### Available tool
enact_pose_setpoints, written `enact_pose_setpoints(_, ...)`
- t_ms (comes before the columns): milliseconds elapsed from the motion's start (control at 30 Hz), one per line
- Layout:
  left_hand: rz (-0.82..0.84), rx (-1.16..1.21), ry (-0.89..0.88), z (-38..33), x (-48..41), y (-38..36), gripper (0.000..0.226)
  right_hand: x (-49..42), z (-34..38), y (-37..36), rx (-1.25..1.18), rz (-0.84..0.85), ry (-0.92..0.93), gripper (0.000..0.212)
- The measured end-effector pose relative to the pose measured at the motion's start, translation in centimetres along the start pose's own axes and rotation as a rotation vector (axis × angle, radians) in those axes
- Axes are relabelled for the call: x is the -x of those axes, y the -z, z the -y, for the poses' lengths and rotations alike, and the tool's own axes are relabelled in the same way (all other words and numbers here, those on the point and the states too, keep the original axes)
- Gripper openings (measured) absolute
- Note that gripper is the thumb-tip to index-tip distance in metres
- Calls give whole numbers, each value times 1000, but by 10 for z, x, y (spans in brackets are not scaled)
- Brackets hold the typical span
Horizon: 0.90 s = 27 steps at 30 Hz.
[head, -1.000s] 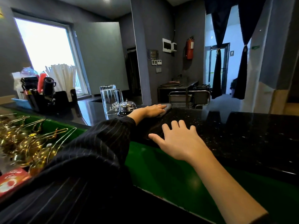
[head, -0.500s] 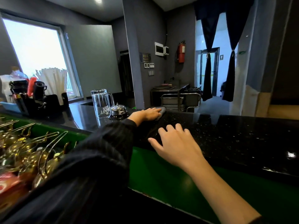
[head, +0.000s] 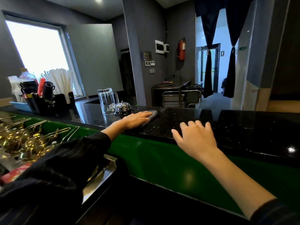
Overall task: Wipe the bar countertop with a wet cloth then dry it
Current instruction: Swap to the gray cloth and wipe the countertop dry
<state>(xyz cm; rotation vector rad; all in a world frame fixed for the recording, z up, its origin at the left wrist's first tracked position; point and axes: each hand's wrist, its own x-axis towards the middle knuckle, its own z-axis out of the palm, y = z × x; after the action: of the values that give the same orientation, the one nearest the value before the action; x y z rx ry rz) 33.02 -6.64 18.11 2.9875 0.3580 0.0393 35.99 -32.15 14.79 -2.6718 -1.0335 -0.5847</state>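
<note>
Left hand (head: pixel 137 119) w/ cloth (head: pixel 153 114) slid closer to bell (head: pixel 123 108).

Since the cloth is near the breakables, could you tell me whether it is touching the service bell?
Cannot tell. In the head view the grey cloth under the left hand lies right beside the service bell, with no plain gap or contact.

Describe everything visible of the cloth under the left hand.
The cloth is grey and soft-looking, apparently folded into a small pad. It lies flat on the black speckled countertop, far side, just right of the chrome call bell, close to it; contact cannot be told. The left hand presses palm-down on it with fingers extended, covering most; only the far right end shows. Whether it is wet cannot be told.
</note>
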Motion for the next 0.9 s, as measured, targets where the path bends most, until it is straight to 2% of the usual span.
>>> enact_pose_setpoints(233, -32, -34, -114, -60, 31, -23, 49, 6, 7, 6, -19, 47, -26, 43)
enact_pose_setpoints(367, -69, 6, -130, -44, 50, -22, 53, 11, -7, 10, -115, 36, 27, 39)
enact_pose_setpoints(433, -80, 9, -33, -31, 55, -18, 58, 19, -24, 13, -60, 29, 49, 47)
enact_pose_setpoints(500, -83, -46, 68, -30, 48, -17, 53, 31, -43, 12, 50, 36, 34, 60)
enact_pose_setpoints(600, -78, -128, 136, -54, 31, -18, 53, 42, -53, 10, 117, 39, 51, 68)
enact_pose_setpoints(767, -43, -224, -31, -127, 24, -31, 50, 42, -47, 16, 162, -4, 70, 78)
enact_pose_setpoints(900, -145, -96, -70, -148, 52, -44, 49, 45, -49, 17, 187, 42, 84, 81)
